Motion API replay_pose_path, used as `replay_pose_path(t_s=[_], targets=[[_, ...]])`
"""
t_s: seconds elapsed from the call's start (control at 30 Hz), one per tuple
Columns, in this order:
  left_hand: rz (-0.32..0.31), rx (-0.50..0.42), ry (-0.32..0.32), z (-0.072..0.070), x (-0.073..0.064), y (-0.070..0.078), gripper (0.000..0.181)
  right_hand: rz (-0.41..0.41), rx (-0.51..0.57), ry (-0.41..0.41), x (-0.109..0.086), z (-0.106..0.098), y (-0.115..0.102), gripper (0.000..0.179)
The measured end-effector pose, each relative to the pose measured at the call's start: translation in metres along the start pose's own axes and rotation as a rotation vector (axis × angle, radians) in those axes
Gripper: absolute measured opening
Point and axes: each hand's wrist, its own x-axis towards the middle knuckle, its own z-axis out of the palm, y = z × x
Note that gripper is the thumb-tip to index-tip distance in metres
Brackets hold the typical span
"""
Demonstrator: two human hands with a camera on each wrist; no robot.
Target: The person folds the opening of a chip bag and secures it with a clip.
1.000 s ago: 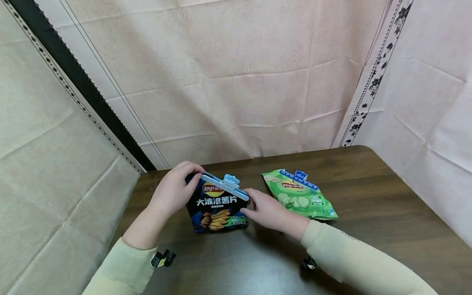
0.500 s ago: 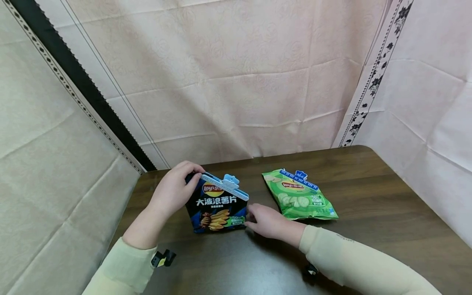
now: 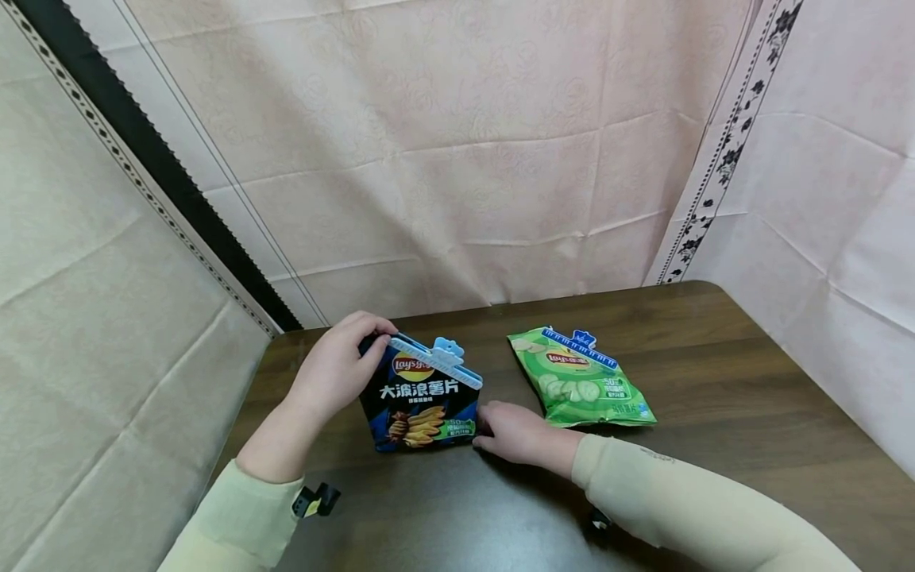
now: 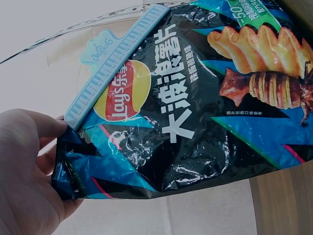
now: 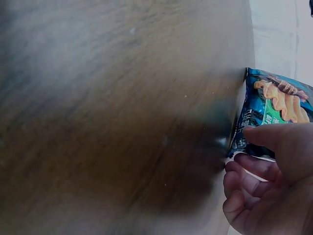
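A black and blue bag of chips leans upright on the table, a light blue bag clip across its top edge. My left hand pinches the bag's upper left corner beside the end of the clip. In the left wrist view that hand has its thumb in front, with some fingers hidden behind the bag. At the bag's lower right corner is my right hand. The right wrist view has its thumb against the front of the corner and curled fingers underneath, pinching the bag.
To the right lies a green bag of chips with a dark blue clip on its top. Both bags are on a dark wooden table. Pale cloth hangs behind the table and on both sides.
My right hand has moved down from the clip's right end along the bag's side to its lower right corner. My left hand keeps its hold on the upper left corner.
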Motion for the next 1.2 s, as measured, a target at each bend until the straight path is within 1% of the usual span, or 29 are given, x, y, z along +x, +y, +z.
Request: replay_pose_path(t_s=[0.23, 0.5, 0.7, 0.83, 0.97, 1.07, 1.2], targets=[[0.005, -0.004, -0.003, 0.001, 0.001, -0.001, 0.013, 0.031, -0.012, 0.012, 0.004, 0.005, 0.0, 0.025], [-0.004, -0.013, -0.011, 0.001, 0.005, -0.002, 0.014, 0.077, 0.03, -0.006, 0.006, 0.005, 0.001, 0.031], [-0.011, -0.004, -0.004, 0.003, 0.009, -0.006, 0.014, 0.058, 0.052, 0.003, 0.007, 0.006, 0.001, 0.029], [-0.027, 0.003, -0.004, 0.006, 0.015, -0.012, 0.016, 0.033, 0.057, 0.016, 0.007, 0.008, 0.001, 0.025], [-0.059, 0.014, -0.007, 0.011, 0.022, -0.022, 0.019, 0.028, 0.052, 0.022, 0.007, 0.009, 0.002, 0.02], [-0.077, 0.023, -0.007, 0.018, 0.029, -0.03, 0.021, 0.036, 0.053, 0.026, 0.007, 0.008, 0.001, 0.021], [-0.079, 0.042, -0.014, 0.028, 0.038, -0.043, 0.023, 0.051, 0.075, 0.032, 0.007, 0.008, 0.0, 0.019]])
